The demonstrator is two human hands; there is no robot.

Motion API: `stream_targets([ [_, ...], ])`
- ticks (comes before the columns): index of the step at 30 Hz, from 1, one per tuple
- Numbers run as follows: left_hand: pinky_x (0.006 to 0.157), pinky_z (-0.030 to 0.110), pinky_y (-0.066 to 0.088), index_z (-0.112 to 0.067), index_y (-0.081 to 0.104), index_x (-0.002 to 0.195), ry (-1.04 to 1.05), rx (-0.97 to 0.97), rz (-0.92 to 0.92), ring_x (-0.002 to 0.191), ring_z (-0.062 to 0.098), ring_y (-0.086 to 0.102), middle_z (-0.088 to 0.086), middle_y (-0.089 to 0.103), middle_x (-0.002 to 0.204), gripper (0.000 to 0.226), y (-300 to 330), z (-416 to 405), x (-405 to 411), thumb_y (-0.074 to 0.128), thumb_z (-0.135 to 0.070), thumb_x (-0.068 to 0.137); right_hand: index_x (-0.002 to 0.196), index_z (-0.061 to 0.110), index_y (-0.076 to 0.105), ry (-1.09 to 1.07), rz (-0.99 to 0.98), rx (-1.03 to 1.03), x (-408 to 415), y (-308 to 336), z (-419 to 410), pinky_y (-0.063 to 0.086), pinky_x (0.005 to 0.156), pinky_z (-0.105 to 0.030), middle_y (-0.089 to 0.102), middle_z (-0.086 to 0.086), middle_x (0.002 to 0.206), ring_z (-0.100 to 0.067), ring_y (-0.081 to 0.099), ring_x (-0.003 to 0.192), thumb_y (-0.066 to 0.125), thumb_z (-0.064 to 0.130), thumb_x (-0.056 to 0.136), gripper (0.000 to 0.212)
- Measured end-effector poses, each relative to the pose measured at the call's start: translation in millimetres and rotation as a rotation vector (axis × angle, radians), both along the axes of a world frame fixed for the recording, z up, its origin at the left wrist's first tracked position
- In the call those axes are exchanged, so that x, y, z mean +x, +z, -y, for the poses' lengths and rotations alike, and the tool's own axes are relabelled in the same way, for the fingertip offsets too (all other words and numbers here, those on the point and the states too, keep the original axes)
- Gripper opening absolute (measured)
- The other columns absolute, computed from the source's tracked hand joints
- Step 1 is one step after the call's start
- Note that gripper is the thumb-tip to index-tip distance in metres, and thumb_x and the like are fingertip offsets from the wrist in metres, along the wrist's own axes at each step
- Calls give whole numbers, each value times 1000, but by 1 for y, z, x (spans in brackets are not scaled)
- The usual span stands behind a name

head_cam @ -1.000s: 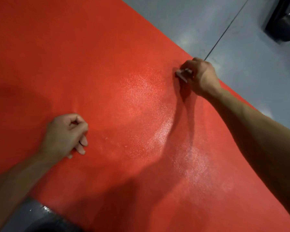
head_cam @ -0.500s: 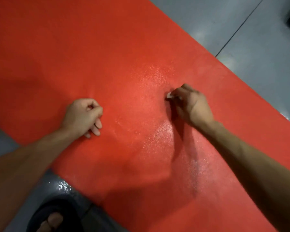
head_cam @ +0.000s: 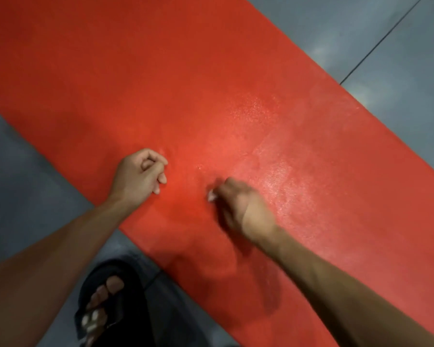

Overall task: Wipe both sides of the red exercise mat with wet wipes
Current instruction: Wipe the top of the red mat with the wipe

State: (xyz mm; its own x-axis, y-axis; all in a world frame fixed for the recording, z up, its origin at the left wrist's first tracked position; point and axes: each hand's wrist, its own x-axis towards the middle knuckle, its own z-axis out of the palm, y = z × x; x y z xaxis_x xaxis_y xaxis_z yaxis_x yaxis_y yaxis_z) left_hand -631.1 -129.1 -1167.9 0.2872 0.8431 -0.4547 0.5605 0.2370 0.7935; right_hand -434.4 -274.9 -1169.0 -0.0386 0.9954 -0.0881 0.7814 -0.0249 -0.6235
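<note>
The red exercise mat (head_cam: 161, 78) lies flat on the grey floor and runs diagonally across the view. A wet sheen shows on it to the right of my hands. My right hand (head_cam: 243, 209) grips a small white wet wipe (head_cam: 211, 195) and presses it onto the mat near the mat's middle; only a corner of the wipe shows past my fingers. My left hand (head_cam: 138, 176) rests on the mat just left of it, fingers curled into a loose fist with nothing visible in it.
Grey tiled floor (head_cam: 398, 46) surrounds the mat, with a dark grout line at the upper right. My foot in a black sandal (head_cam: 103, 299) stands on the floor beside the mat's near edge, below my left arm.
My right hand has swept the wipe from the mat's far edge back toward me and to the left. The view has pulled back, bringing my sandalled foot into sight.
</note>
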Motion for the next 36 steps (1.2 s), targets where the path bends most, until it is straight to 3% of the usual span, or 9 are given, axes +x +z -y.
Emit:
stream_targets([
  [2,36,16,34,-5,63,93,18,7,-6,36,9,48,15,63,66,21,4,1,-12,47,9,93,109,18,66,241,-25,-23,-34,2,23,49,86,-35,62,-4,107,-29,62,93,61,10,86,24],
  [4,37,16,34,-8,62,91,30,15,-10,36,9,48,13,63,66,22,6,2,-22,48,8,93,110,20,65,273,-4,7,-29,4,20,50,82,-36,61,-3,107,-29,61,91,62,12,86,26],
  [10,38,15,35,-10,64,93,-17,-43,-37,39,10,50,9,66,67,24,17,20,-38,50,10,91,101,12,63,-247,102,36,36,4,-16,54,62,-46,53,-3,91,-28,59,69,53,31,101,22],
  [14,39,15,36,-10,67,95,-24,-74,-98,41,13,51,5,68,66,24,27,27,-49,53,8,87,110,18,65,23,-14,-13,-40,-2,23,54,69,-40,57,-4,100,-29,63,80,58,14,92,20],
  [17,41,16,38,-16,68,93,-31,-62,-121,43,16,54,2,70,66,19,32,26,-55,57,-3,85,120,22,58,256,-43,-31,-73,-2,39,54,75,-35,57,-3,110,-29,64,88,58,19,92,28],
  [24,42,18,39,-22,67,92,15,-92,-144,44,16,56,-1,71,65,28,46,25,-61,51,-24,69,100,12,63,-250,57,13,-7,-8,-3,49,58,-44,55,-8,89,-39,62,68,62,22,98,10],
  [28,42,18,41,-21,68,92,9,-85,-182,44,15,57,-1,71,65,20,53,31,-62,57,-16,77,110,18,62,89,-52,-85,-92,-18,39,56,65,-43,59,-5,102,-32,65,79,60,12,87,24],
  [32,41,19,41,-18,68,96,-10,-22,-208,45,13,57,-3,71,65,22,74,22,-65,58,-2,85,98,16,62,337,-104,-46,-121,-14,39,52,54,-36,61,-8,95,-33,65,71,71,10,77,24],
  [36,37,22,38,-19,66,97,30,17,-186,44,10,56,-3,70,66,21,99,8,-71,55,-5,86,110,13,63,4,60,-12,-57,-12,-1,53,62,-45,60,-12,100,-39,66,75,54,25,94,22],
])
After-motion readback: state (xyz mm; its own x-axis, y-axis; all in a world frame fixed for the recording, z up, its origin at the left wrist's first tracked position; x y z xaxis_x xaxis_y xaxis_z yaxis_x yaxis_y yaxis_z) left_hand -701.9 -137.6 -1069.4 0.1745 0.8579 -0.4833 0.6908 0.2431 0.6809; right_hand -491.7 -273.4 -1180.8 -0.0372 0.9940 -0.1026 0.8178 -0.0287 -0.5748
